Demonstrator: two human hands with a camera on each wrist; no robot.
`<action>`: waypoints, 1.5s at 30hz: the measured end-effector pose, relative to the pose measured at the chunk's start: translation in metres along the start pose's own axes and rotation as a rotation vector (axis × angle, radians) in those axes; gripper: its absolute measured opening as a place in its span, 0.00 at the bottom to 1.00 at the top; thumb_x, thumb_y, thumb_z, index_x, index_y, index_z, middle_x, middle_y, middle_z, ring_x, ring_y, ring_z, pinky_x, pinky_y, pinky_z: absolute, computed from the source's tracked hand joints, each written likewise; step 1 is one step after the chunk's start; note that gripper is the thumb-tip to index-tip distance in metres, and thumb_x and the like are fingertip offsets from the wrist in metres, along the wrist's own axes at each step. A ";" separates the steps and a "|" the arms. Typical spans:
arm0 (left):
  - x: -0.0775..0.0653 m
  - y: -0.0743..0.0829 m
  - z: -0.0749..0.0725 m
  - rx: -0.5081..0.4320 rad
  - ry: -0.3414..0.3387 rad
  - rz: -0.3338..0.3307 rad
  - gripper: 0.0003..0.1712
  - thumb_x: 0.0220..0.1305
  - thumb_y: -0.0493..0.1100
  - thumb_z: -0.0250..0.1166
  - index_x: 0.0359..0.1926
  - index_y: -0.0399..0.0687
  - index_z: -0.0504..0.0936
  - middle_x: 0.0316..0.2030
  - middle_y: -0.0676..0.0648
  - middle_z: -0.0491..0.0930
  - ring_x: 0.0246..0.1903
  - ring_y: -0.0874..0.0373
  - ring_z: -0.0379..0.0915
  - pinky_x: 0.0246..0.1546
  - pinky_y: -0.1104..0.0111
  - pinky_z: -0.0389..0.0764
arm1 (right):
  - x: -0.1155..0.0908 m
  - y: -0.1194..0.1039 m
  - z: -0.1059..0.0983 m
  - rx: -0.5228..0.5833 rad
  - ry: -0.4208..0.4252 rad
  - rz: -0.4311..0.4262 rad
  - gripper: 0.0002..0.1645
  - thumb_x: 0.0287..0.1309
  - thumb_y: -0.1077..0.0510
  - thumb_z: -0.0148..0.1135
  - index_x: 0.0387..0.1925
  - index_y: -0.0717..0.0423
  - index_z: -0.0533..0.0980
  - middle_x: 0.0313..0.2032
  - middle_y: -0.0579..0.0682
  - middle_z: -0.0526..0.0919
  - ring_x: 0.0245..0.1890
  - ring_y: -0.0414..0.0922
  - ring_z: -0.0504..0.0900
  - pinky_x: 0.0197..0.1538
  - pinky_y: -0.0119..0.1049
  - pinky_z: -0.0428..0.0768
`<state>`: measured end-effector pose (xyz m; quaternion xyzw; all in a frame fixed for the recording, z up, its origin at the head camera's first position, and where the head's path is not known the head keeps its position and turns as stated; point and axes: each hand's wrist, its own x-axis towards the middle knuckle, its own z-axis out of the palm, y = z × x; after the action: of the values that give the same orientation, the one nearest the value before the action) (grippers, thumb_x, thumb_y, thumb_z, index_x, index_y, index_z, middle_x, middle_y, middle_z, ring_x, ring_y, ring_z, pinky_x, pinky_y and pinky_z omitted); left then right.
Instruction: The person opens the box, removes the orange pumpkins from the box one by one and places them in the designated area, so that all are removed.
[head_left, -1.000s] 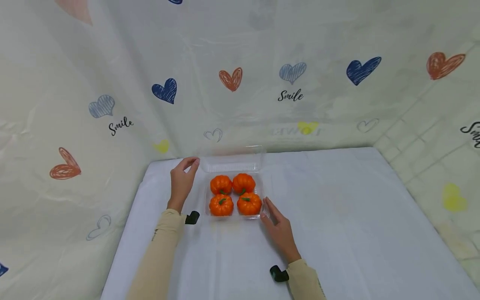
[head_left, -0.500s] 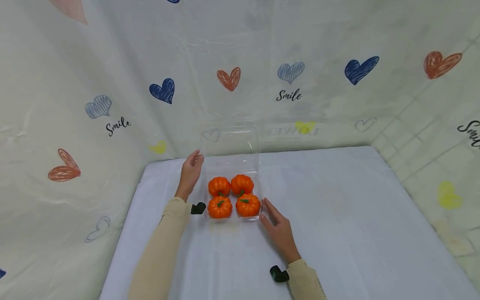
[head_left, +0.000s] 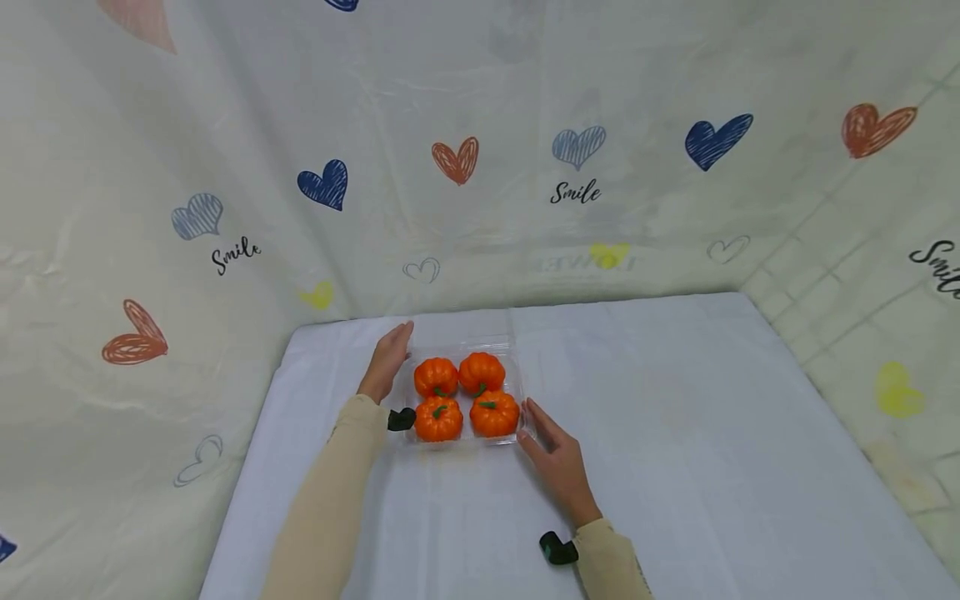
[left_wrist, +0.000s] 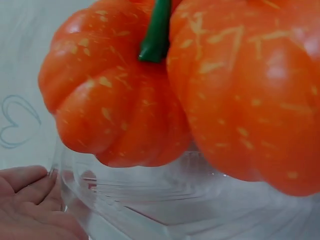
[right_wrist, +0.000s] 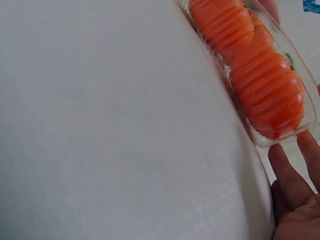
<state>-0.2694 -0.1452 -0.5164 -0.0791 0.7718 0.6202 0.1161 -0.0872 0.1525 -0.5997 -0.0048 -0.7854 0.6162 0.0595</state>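
Several small orange pumpkins (head_left: pixel 438 420) with green stems sit in two rows inside a clear plastic box (head_left: pixel 465 445) on the table. Faint edges of its clear lid (head_left: pixel 465 340) show behind the back pair. My left hand (head_left: pixel 386 364) is along the box's left side, fingers straight and pointing away from me; in the left wrist view its palm (left_wrist: pixel 30 205) lies beside the clear wall. At the front right corner of the box is my right hand (head_left: pixel 562 471), thumb and fingers spread. In the right wrist view the straight fingertips (right_wrist: pixel 277 155) are right at that corner.
A white cloth (head_left: pixel 675 467) covers the table. Behind and to both sides hangs a pale sheet (head_left: pixel 510 225) printed with hearts and words. Each wrist carries a small black camera mount, such as the right one (head_left: pixel 558 548).
The clear lid stood tall at the back half a second ago and now shows much lower. My left hand went from the lid's left edge to the box's left side. The right hand stayed put.
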 end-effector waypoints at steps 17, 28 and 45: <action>-0.028 -0.014 -0.012 0.208 -0.071 0.065 0.52 0.80 0.70 0.53 0.88 0.51 0.43 0.86 0.42 0.45 0.81 0.41 0.49 0.78 0.44 0.59 | 0.001 0.003 0.001 -0.026 0.005 -0.028 0.37 0.73 0.48 0.69 0.79 0.46 0.71 0.71 0.45 0.78 0.75 0.49 0.71 0.77 0.60 0.63; -0.101 -0.068 -0.001 0.302 -0.050 0.195 0.62 0.70 0.64 0.70 0.88 0.59 0.39 0.86 0.48 0.43 0.81 0.41 0.52 0.76 0.43 0.61 | 0.001 0.002 0.002 -0.033 -0.001 -0.009 0.38 0.74 0.45 0.69 0.79 0.46 0.70 0.72 0.45 0.76 0.77 0.50 0.69 0.77 0.62 0.63; -0.124 -0.110 0.038 0.070 0.101 0.300 0.67 0.62 0.62 0.79 0.88 0.55 0.45 0.86 0.54 0.46 0.81 0.50 0.54 0.77 0.53 0.60 | 0.000 0.004 0.001 0.038 0.031 -0.023 0.34 0.73 0.48 0.70 0.76 0.45 0.74 0.69 0.43 0.80 0.74 0.47 0.73 0.78 0.57 0.64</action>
<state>-0.1177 -0.1348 -0.5927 0.0102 0.8008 0.5986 -0.0141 -0.0875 0.1522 -0.6043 -0.0042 -0.7725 0.6301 0.0785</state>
